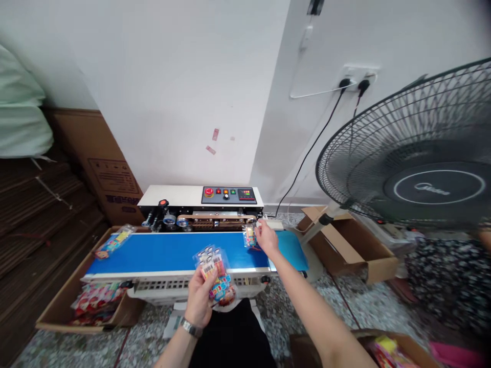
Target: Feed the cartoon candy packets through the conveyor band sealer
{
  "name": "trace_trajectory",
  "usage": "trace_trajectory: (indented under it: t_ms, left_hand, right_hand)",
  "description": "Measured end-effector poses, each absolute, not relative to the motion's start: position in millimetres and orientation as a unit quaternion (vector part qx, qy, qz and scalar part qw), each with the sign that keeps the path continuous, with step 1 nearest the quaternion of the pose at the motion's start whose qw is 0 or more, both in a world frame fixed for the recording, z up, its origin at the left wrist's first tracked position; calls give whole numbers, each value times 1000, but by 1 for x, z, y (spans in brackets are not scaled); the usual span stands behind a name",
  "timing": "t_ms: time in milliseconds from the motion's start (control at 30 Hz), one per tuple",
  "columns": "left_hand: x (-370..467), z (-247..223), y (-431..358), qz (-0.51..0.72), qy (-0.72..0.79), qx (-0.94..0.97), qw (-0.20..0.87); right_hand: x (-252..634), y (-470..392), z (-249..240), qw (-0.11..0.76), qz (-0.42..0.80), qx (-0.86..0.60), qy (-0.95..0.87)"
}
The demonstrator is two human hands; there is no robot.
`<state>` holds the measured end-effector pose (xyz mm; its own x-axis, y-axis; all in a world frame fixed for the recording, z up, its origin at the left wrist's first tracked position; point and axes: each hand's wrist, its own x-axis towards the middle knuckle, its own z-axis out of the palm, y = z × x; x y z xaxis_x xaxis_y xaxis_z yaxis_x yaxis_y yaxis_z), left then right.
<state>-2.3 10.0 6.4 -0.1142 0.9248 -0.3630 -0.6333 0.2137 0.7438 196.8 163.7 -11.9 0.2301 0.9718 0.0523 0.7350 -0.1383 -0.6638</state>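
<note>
My left hand (200, 295) is closed around a fanned bunch of small clear plastic packets (219, 278) with colourful printing and barcodes, held in front of the belt's near edge. My right hand (266, 237) pinches one similar packet (250, 236) at the right end of the blue conveyor belt (164, 253), its top close to the sealing machine's (184, 194) intake. At the belt's far left end another packet (114, 242) lies tilted over the edge. The machine's control panel (229, 194) shows a lit display and a red stop button.
A cardboard box of packets (97, 304) stands below the belt's left end. To the right are a large fan (406, 153) and an open cardboard box (345, 245). Another box with packets (395, 352) is at the lower right. Black cords (312, 145) run down the wall.
</note>
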Motion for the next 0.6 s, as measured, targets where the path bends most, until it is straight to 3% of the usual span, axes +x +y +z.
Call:
trace_trajectory:
  t_ms: [133, 233, 467, 600]
  left_hand:
    - [-2, 6, 13, 613, 433, 168, 639]
    - [2, 7, 15, 626, 418, 175, 635]
    - [4, 5, 14, 614, 447, 173, 627]
    - [-3, 0, 11, 606, 458, 176, 626]
  right_hand:
    - [164, 119, 8, 359, 347, -540, -677]
    - [144, 83, 18, 361, 441, -442, -692]
    - [162, 90, -4, 467, 370, -548, -587]
    - [217, 127, -25, 420, 244, -680, -549]
